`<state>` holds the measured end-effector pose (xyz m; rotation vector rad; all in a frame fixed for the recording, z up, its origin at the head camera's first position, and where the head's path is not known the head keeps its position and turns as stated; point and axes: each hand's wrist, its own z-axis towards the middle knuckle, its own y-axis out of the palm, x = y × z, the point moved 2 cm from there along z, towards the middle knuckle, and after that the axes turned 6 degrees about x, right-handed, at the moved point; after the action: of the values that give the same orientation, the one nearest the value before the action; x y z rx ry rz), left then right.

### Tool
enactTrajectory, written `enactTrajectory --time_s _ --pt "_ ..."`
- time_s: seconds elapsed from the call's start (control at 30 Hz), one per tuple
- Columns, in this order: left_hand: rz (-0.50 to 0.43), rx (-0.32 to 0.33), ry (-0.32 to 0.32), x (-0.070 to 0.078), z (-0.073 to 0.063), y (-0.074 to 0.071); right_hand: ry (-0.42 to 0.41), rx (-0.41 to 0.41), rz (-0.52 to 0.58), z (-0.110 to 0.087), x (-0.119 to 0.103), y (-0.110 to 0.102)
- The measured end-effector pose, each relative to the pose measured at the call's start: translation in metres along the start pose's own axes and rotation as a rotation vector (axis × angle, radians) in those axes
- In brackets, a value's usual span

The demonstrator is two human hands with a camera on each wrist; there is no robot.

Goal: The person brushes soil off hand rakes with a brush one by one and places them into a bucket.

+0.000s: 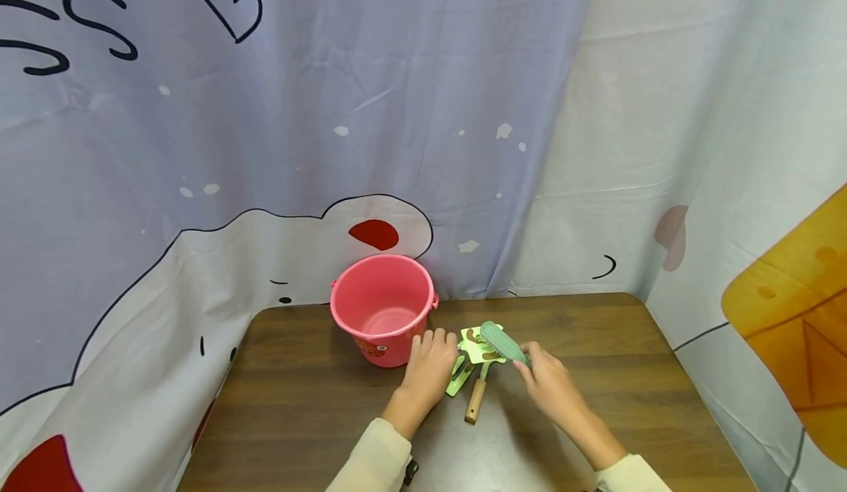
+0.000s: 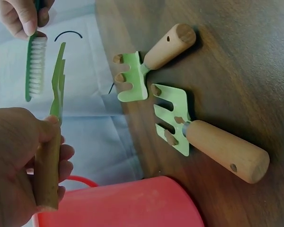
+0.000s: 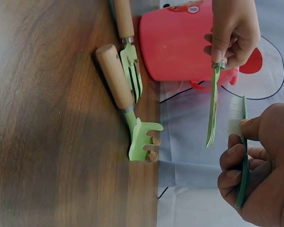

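My left hand [image 1: 430,367] grips the wooden handle of a small garden tool [image 2: 59,90] with a light green metal head. The head shows nearly edge-on in both wrist views, so its exact shape is hard to tell. My right hand [image 1: 552,389] holds a green brush [image 1: 503,341], its white bristles turned toward the tool. In the wrist views a gap shows between bristles and metal. Below, on the table, lie a hand rake [image 3: 144,139] with bent prongs and a hand fork [image 2: 227,149], both green with wooden handles and brown patches on their prongs.
A pink bucket [image 1: 387,293] stands upright at the table's back edge, just left of my left hand. The wooden table [image 1: 298,418] ends at a printed curtain [image 1: 463,146] behind it.
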<state>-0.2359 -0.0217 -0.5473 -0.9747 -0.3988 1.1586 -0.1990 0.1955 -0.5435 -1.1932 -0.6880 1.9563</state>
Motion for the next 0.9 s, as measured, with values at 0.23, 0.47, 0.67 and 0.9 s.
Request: enactTrajectory --time_s 0.23,0.47,0.67,0.9 --pt "0.017 0.003 -0.004 0.003 0.004 -0.001 0.028 -0.037 0.000 0.001 -0.008 0.004" --pt "0.024 0.034 -0.013 0.005 0.006 0.002 0.033 -0.037 0.007 0.001 -0.015 0.007" --pt "0.021 0.054 -0.018 0.006 0.006 0.002 0.037 -0.051 0.007 0.000 -0.018 0.013" --pt "-0.016 0.050 -0.023 0.007 0.003 0.003 0.041 -0.051 -0.005 -0.001 -0.018 0.018"
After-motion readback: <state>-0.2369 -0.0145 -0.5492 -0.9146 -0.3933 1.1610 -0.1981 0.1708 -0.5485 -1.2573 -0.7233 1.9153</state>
